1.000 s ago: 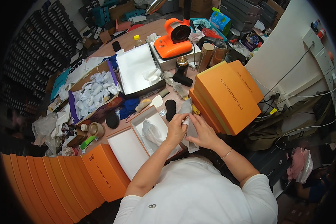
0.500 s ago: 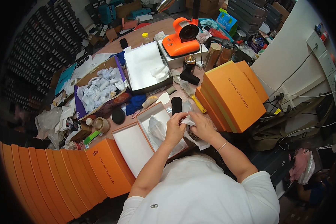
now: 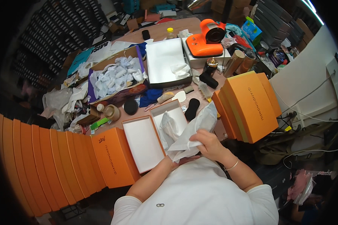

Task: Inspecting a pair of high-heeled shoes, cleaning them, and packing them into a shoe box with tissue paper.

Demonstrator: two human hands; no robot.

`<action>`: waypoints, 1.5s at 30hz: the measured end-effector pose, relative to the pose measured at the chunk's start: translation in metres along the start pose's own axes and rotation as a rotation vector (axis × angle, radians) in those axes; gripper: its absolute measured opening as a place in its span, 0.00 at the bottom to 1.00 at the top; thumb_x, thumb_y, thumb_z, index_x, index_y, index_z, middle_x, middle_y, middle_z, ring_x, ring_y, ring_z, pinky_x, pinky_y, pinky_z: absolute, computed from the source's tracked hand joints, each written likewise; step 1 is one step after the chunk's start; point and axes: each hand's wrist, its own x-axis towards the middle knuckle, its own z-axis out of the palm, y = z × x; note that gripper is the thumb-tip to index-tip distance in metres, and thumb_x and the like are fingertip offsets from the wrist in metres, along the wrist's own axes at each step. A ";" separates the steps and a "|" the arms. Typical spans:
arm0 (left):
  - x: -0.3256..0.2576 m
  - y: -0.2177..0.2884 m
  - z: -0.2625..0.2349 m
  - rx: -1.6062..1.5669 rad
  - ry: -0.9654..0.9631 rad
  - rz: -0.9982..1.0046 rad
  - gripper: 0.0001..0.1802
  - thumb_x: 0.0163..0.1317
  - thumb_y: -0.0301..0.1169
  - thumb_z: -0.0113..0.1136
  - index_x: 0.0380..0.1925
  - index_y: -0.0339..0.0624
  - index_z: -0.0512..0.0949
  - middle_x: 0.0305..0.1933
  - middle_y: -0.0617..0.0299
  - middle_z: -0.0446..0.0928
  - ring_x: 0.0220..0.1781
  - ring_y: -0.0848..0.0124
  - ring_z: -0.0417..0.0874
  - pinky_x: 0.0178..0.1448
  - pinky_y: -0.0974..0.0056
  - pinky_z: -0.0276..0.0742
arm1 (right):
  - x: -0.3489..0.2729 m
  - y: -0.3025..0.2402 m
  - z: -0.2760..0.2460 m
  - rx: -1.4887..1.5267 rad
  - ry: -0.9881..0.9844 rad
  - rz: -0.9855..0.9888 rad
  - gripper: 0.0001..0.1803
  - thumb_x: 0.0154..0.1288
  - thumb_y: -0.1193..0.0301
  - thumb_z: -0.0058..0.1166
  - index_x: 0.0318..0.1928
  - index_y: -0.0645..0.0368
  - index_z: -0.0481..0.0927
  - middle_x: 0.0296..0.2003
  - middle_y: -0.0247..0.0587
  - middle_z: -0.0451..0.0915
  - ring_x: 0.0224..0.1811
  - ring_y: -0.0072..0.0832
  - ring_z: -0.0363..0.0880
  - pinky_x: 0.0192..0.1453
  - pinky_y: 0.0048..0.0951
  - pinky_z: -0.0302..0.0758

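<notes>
A white, half-see-through wrapping bag [image 3: 202,125] slants over the near right corner of an open orange-edged box [image 3: 180,108]. My right hand [image 3: 211,145] pinches the bag's near part with bent fingers. Beneath the bag's lower end, close to my shirt, my left hand [image 3: 173,163] supports it; its fingers are mostly covered. What the bag contains cannot be made out. Inside the box lies another bundle [image 3: 169,126] in similar white wrapping. Left of the box rests its lid [image 3: 142,140], white inside facing up.
Orange boxes [image 3: 116,157] stand in a long row at left; more [image 3: 248,107] are stacked at right. Beyond are a black oval pad [image 3: 192,109], a brush [image 3: 204,91], a carton of crumpled paper [image 3: 118,75], a white-lined tray [image 3: 165,62] and an orange device [image 3: 204,45].
Both hands were together at the bag's far end, with a dark patterned thing partly showing below them. They have come nearer my body, and the bag now lies stretched out, pointing away to the right.
</notes>
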 end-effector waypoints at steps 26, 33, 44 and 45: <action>-0.021 -0.015 -0.093 0.770 0.555 0.574 0.18 0.67 0.37 0.57 0.45 0.31 0.80 0.41 0.57 0.82 0.45 0.68 0.82 0.53 0.67 0.76 | 0.050 0.173 0.135 -0.431 -0.417 0.558 0.19 0.60 0.72 0.50 0.49 0.71 0.69 0.47 0.70 0.77 0.50 0.60 0.77 0.52 0.50 0.75; -0.055 -0.152 -0.169 -0.319 0.826 0.397 0.34 0.59 0.40 0.69 0.61 0.37 0.67 0.48 0.58 0.77 0.52 0.68 0.76 0.52 0.60 0.76 | 0.085 0.120 0.113 -0.747 -0.727 0.251 0.12 0.63 0.68 0.51 0.35 0.63 0.83 0.40 0.57 0.83 0.43 0.48 0.84 0.45 0.41 0.80; -0.034 -0.097 -0.138 1.065 1.049 1.111 0.22 0.59 0.27 0.58 0.55 0.35 0.73 0.68 0.39 0.61 0.65 0.43 0.68 0.65 0.52 0.68 | 0.076 0.035 0.203 0.702 -0.449 0.692 0.33 0.62 0.66 0.64 0.63 0.63 0.64 0.46 0.41 0.78 0.47 0.24 0.79 0.46 0.27 0.78; -0.040 -0.087 -0.127 1.042 0.986 1.129 0.23 0.59 0.27 0.57 0.56 0.36 0.73 0.69 0.40 0.60 0.68 0.43 0.65 0.68 0.52 0.64 | 0.076 0.041 0.193 0.752 -0.385 0.644 0.33 0.61 0.68 0.64 0.63 0.64 0.64 0.46 0.41 0.78 0.46 0.24 0.79 0.46 0.27 0.78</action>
